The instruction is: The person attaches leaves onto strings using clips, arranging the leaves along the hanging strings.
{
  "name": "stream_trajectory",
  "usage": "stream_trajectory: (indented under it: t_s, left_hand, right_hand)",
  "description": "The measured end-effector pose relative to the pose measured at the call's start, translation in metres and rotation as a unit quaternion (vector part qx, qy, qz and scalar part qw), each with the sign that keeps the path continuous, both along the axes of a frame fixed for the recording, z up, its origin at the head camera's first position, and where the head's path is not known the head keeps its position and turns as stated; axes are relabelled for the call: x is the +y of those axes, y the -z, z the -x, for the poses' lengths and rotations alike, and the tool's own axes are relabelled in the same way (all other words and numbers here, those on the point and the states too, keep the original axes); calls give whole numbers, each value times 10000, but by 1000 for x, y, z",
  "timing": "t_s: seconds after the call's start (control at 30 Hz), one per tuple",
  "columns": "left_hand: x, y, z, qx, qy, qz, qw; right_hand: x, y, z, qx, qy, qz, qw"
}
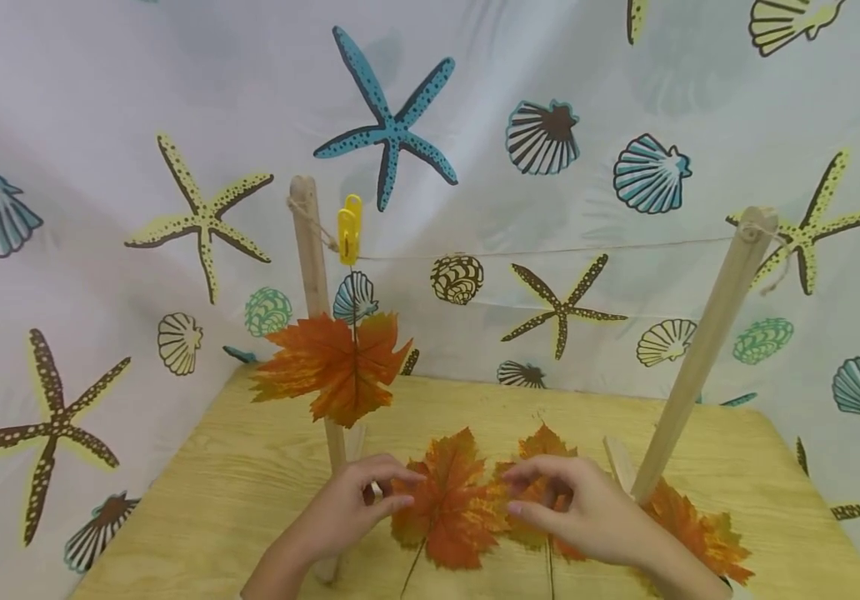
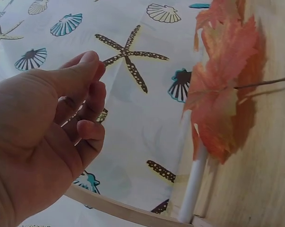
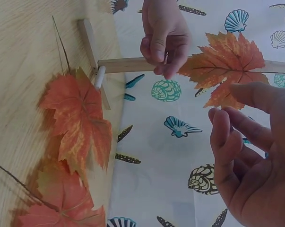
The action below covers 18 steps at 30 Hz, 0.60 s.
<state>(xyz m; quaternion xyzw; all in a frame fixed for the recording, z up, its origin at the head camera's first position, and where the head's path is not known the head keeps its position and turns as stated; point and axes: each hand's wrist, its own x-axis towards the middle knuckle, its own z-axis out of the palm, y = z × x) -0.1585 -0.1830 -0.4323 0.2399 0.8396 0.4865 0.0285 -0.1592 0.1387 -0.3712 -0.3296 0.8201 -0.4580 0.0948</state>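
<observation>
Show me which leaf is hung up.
The orange leaf hanging by its stem from the yellow clothespin, near the left post; the other three leaves lie on the table.

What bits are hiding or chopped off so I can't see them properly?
- Head view: part of the middle leaf, hidden by the right hand.
- Head view: part of the rightmost leaf, hidden by the right arm.
- Head view: part of the left post, hidden by the hanging leaf.
- Right wrist view: part of the lowest leaf, cut off by the bottom edge.
</observation>
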Motion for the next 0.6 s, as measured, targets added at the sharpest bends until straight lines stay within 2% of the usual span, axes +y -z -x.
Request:
stream_trajectory:
  t_s: [0.13, 0.23, 0.4, 0.5, 0.6]
  left_hand:
    - [-4, 8, 2, -119, 51, 113, 9999]
    - [-6, 18, 2, -343, 157, 227, 9990]
    - [-8, 30, 4, -662, 618, 322, 9954]
    - [-9, 31, 7, -742, 942, 432, 9918]
    - [-9, 30, 10, -844, 1159, 664, 9874]
  right_hand:
    - [6, 6, -2, -56, -9, 7, 10000]
    - [12, 11, -8, -364, -65, -80, 9993]
    - [24, 14, -15, -1023, -101, -309, 9942]
    - [30, 14, -16, -1174, -186, -373, 9922]
    - [36, 16, -17, -1124, -350, -349, 9924]
